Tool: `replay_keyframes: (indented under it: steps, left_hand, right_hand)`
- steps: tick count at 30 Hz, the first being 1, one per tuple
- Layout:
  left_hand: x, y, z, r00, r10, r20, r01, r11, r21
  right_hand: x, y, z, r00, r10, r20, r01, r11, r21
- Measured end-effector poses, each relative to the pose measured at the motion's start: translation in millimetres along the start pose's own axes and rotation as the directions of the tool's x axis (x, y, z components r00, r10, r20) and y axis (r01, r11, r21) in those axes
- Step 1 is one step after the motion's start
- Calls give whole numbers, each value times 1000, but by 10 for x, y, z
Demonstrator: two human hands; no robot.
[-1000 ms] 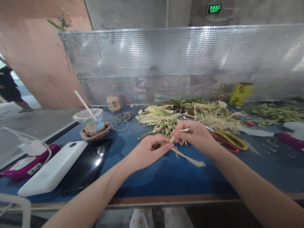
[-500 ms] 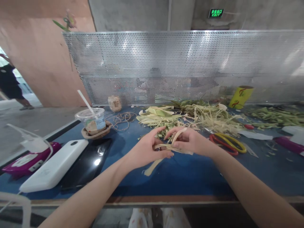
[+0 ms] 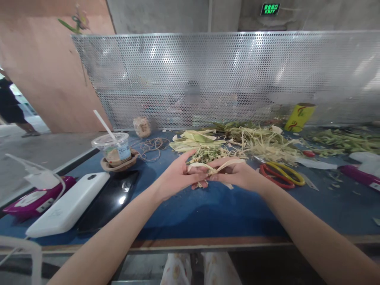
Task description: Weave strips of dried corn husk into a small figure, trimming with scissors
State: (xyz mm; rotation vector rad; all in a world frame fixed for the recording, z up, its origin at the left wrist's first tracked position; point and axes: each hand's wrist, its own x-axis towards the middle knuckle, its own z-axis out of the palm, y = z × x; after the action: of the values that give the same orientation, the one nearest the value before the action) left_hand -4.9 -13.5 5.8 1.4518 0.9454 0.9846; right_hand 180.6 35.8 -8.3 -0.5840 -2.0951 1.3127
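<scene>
Husk strip (image 3: 229, 163) was pinched by L hand (image 3: 178, 175) & R hand (image 3: 239, 175), prob. to steady its knot (image 3: 211, 171); scissors (image 3: 285, 177) were placed nr R hand, prob. for reach.

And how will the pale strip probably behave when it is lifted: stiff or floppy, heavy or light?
The strip is probably light, since it looks thin and narrow. It likely bends easily, as it curves between the left hand and the right hand. Its papery look suggests it might tear under a hard pull.
</scene>
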Motion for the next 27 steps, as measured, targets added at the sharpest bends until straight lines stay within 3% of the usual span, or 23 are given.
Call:
replay_keyframes:
  steps: [2, 5, 9, 13, 21, 27]
  left_hand:
    - [21, -35, -23, 999, 4, -43, -2, 999, 41]
    - [54, -67, -36, 994, 0, -113, 4, 999, 33]
    - [71, -53, -14, 985, -7, -171, 5, 1000, -8]
    - [49, -22, -9, 987, 13, -157, -10, 1000, 21]
    - [-8, 8, -27, 986, -2, -169, 12, 998, 57]
    - [39, 12, -16, 985, -48, -166, 57, 997, 50]
  right_hand:
    - [9, 3, 25, 999, 25, -44, -25, 1000, 9]
    - [33, -4, 66, 973, 59, -222, -61, 998, -4]
    - [80, 25, 125, 928, 145, -342, -77, 976, 205]
    - [121, 53, 161, 925, 216, -313, -81, 916, 393]
    - [167, 52, 124, 917, 280, -283, -116, 868, 482]
    - [216, 90, 124, 951, 293, -103, -175, 780, 600]
